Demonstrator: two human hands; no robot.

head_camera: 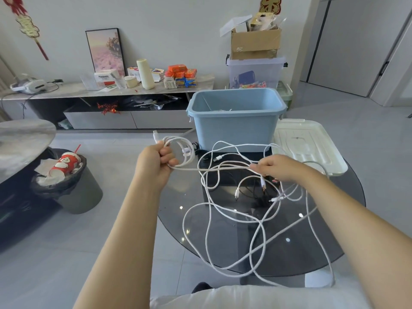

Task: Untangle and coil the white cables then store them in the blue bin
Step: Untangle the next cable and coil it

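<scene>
Over the left edge of the dark glass table [347, 219], your left hand [156, 162] is curled round a small coil of white cable [178, 144], with one plug end sticking up above your fist. A strand runs from that coil across to your right hand [281, 168], whose fingertips pinch it just in front of the blue bin [234, 130]. Between and below your hands, the rest of the white cables [234, 219] lie in a loose tangle of wide loops on the glass, several connector ends showing near the middle, and the nearest loops spill over the table's front edge toward your lap.

The blue bin stands open at the far side of the table, and a few white pieces are visible inside it; you cannot tell from here whether they are coiled. Its pale lid [310, 146] lies flat just to the right of it, touching the bin's side. On the floor to your left sits a waste bin [73, 192] lined with a black bag, with a red paper cup [64, 163] on top.
</scene>
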